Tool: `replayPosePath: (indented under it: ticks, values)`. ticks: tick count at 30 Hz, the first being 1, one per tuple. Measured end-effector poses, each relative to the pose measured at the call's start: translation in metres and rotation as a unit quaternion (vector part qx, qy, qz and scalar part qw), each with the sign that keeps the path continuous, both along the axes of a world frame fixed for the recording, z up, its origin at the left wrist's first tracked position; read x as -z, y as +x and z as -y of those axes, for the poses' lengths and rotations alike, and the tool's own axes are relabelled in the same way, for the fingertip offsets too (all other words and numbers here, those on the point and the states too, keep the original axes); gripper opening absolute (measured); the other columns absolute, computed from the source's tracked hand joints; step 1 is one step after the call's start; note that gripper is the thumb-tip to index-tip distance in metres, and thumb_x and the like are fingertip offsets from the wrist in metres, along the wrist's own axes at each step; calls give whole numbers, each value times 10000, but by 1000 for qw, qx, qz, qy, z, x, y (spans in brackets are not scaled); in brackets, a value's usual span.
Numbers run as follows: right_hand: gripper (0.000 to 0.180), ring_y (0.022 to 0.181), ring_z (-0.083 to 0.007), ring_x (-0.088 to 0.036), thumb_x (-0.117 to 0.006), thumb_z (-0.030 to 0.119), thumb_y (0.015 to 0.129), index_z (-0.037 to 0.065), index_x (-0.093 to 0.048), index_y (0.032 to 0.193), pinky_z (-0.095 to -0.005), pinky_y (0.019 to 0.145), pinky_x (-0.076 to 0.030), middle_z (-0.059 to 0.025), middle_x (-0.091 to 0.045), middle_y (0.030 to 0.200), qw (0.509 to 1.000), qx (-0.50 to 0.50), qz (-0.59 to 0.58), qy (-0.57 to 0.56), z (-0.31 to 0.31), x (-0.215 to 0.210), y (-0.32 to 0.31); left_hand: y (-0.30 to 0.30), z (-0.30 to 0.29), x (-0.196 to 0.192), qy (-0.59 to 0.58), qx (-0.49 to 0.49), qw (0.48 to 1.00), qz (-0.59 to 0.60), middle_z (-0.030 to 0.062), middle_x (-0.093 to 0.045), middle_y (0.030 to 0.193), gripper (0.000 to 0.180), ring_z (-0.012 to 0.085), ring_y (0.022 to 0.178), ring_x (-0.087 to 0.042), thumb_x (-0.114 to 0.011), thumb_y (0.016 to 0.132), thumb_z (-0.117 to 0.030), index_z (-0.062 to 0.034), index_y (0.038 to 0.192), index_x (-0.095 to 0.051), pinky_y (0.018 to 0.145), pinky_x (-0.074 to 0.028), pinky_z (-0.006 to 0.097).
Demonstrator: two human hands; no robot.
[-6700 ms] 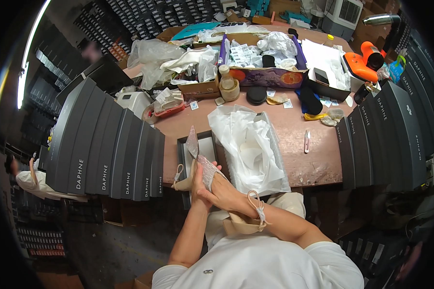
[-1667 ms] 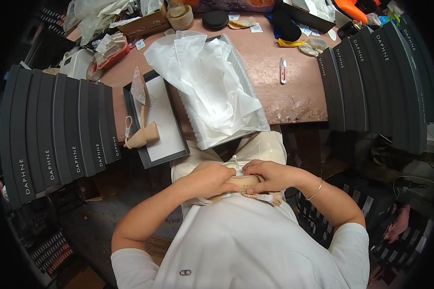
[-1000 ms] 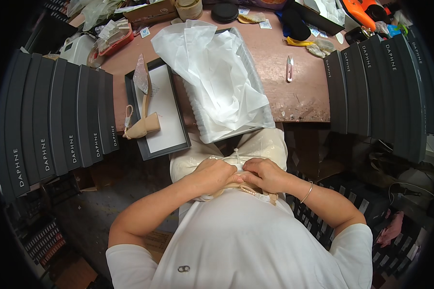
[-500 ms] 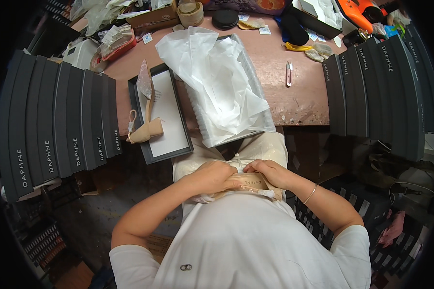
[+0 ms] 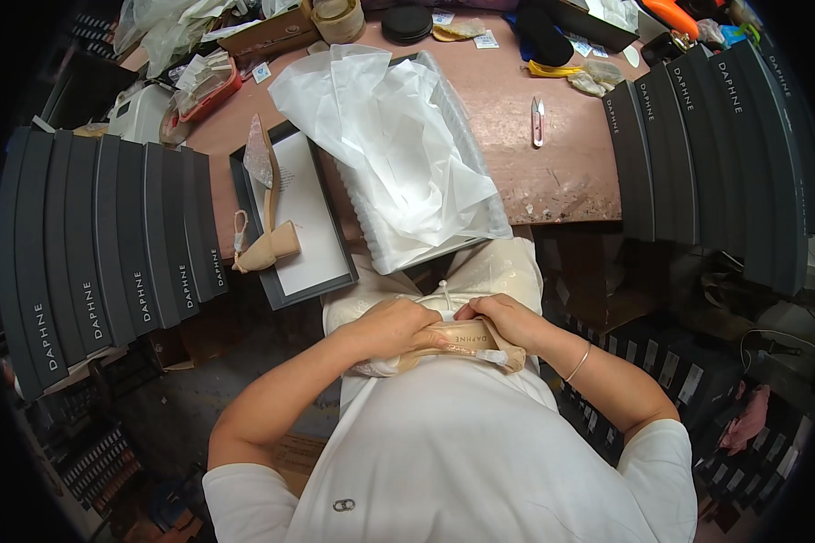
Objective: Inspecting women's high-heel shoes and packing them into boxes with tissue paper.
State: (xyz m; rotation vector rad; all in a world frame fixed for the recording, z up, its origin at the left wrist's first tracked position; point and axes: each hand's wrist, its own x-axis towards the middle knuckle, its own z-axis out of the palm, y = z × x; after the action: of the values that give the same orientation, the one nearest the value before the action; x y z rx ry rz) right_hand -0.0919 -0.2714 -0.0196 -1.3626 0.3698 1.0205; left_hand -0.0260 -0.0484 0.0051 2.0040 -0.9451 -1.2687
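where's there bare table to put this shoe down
Bare tabletop lies between the tissue-lined box and the right stack of dark boxes, below the small snips. The far edge is cluttered, and the lid already holds the other shoe.

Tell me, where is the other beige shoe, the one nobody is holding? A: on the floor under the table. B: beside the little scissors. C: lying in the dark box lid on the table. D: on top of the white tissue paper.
C: the loose beige shoe lies inside the dark box lid left of the tissue paper, while both hands hold its mate in the lap.
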Motion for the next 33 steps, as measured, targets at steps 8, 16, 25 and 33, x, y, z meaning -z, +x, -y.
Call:
replayPosePath:
  ticks: [8,16,25,33]
  values:
    - [401,801,-160,-563,-414,254,914,-68,-652,925,-289,770,-460,-120,-647,881,999,13,30,-32,-5,-13,-1,-6,6,-8,20,-15,998,54,173,-658,775,437,356,768,-637,-502,936,-455,-58,909,-684,683,-481,450]
    - [382,950,-163,-565,-429,230,912,-67,-645,1017,-277,885,-441,-109,-640,1028,998,-53,6,-16,-6,-22,9,-7,8,-7,47,-31,996,73,181,-667,773,466,375,737,-635,-499,940,-451,-42,847,-701,675,-494,455]
    - [364,990,-202,-580,-569,277,885,-44,-652,1036,-281,887,-445,-131,-613,1057,983,-128,130,-11,0,-15,7,13,-26,-7,-20,-60,994,-87,253,-664,928,417,376,871,-644,-683,827,-302,25,1083,-653,787,-493,398]
    - [367,855,-359,-600,-658,329,847,-37,-657,847,-413,770,-481,-211,-614,836,836,-368,373,-165,-23,-45,29,-1,-22,-8,-15,-75,996,-41,239,-658,892,334,384,832,-630,-617,892,-283,12,1043,-660,735,-486,418]
